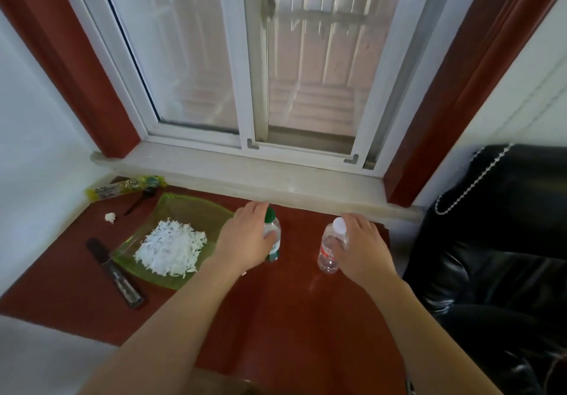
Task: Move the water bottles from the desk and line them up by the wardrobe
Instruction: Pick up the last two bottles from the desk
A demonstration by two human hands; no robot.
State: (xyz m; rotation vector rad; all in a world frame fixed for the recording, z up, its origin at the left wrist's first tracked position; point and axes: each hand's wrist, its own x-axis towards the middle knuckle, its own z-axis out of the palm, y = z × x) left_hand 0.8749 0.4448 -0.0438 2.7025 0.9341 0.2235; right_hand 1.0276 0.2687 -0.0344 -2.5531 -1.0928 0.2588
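Bottles (329, 249) upright inside each hand's grip (363, 249).

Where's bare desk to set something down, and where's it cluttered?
Free: the red desk between the two forearms, and the strip between the green-capped bottle and white-capped bottle. Crowded: the left side, with the green dish, knife and snack wrapper.

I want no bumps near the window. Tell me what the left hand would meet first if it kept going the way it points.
The left hand points toward the window, its fingers already around the green-capped bottle. Straight on, it would probably meet the sill first; how far off that is, one view cannot show.
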